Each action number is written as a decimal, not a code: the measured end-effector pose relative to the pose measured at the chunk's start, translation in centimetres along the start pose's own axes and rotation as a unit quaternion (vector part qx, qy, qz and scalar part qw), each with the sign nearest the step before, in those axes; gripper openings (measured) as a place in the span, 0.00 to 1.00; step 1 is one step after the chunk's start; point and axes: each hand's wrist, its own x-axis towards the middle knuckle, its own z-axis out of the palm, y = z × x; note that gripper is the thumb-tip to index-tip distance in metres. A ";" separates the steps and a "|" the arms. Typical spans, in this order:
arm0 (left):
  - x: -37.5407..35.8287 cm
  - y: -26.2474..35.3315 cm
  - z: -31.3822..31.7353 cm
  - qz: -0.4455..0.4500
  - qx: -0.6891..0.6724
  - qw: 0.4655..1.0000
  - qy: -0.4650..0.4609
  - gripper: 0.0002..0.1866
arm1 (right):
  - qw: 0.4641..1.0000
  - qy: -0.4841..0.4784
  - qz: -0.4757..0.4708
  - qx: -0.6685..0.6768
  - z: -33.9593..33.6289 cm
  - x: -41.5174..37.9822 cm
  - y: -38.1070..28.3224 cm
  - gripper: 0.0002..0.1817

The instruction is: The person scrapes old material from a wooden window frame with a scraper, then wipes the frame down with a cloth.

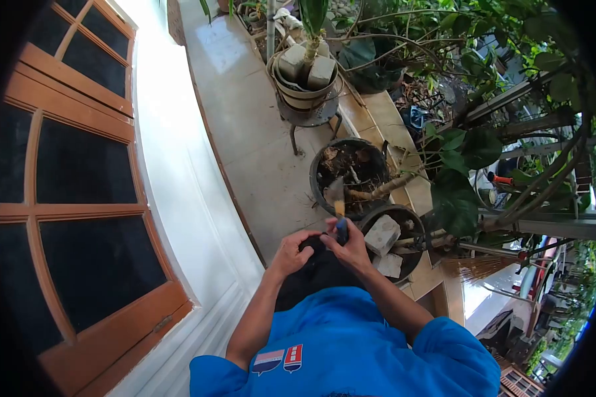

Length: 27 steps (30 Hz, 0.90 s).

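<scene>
My right hand (352,250) is closed around the blue and dark handle of a small hand trowel (340,207). Its yellow neck and greyish blade point away from me, over the near rim of a round black pot (314,188). In that pot are dark soil, dry leaves and a thick, leaning plant stem (384,188). My left hand (291,255) is beside the right one, in front of my dark trousers. Its fingers are curled against something black that I cannot make out.
Close on my right stands another black pot (414,264) with pale concrete blocks (382,235). Ahead, a potted plant weighted with blocks sits on a small stool (311,119). A white wall (179,152) with brown-framed windows runs along my left. Leafy branches (457,198) hang at right.
</scene>
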 end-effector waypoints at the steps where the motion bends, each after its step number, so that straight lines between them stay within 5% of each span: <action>1: 0.0 1.4 -0.1 0.025 -0.017 1.000 -0.003 0.26 | 0.999 -0.021 -0.034 -0.025 0.0 0.5 -0.6 0.15; 3: 0.3 4.3 -0.7 0.075 -0.048 0.996 -0.007 0.32 | 0.996 -0.072 -0.054 -0.028 -0.4 1.5 -1.9 0.15; 7: -0.4 6.5 -3.5 0.002 -0.100 0.994 -0.046 0.46 | 0.990 -0.140 -0.016 0.017 -1.1 2.4 -4.2 0.13; 10: -1.4 8.2 -5.0 -0.070 0.009 0.995 -0.065 0.44 | 0.991 -0.131 -0.033 -0.023 -2.2 2.9 -4.8 0.13; 11: -1.3 6.1 -4.9 0.028 0.043 0.998 -0.048 0.35 | 0.990 -0.125 -0.040 -0.045 -2.7 2.8 -4.9 0.13; 15: -2.3 8.8 -5.2 -0.098 0.025 0.995 -0.021 0.21 | 0.992 -0.104 -0.062 0.039 -2.0 2.4 -5.3 0.13; 22: -3.0 8.2 -5.8 0.038 -0.138 0.983 0.113 0.11 | 0.990 -0.071 -0.064 0.099 -0.5 2.4 -7.6 0.14; 27: -2.5 11.0 -6.4 0.110 0.039 0.960 0.256 0.10 | 0.977 -0.080 -0.027 0.195 0.3 3.9 -8.5 0.17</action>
